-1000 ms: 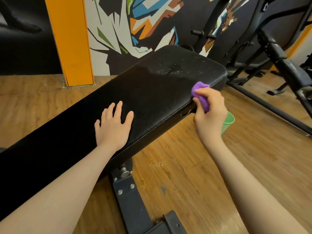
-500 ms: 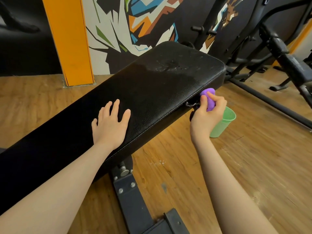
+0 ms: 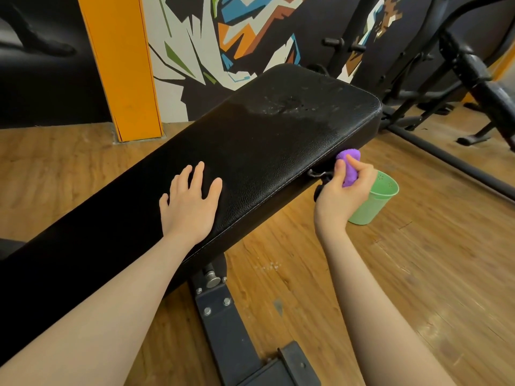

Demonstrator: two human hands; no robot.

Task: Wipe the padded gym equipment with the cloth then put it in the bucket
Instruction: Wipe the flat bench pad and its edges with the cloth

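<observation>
A gym: padded bench (image 3: 264,151), black exercise frames (image 3: 459,65), wall mural (image 3: 237,37).

Upper left: orange pillar (image 3: 122,68)
Top centre: colourful wall mural (image 3: 223,37)
Upper right: black exercise machine frame (image 3: 459,65)
Bottom: wooden floor (image 3: 418,274)

Your left forearm runs up from the lower left corner of the frame toward the centre, bare to the wrist, and your left hand (image 3: 192,201) lies palm down just left of centre with its fingers straight and slightly spread, pointing up the frame, resting flat on the black bench pad (image 3: 250,151). Your right forearm rises from the lower right edge toward the right of centre, wrist bent a little inward; your right hand (image 3: 341,195) is curled, thumb and fingers pinching the bunched purple cloth (image 3: 349,167), which touches the pad's near side edge
</observation>
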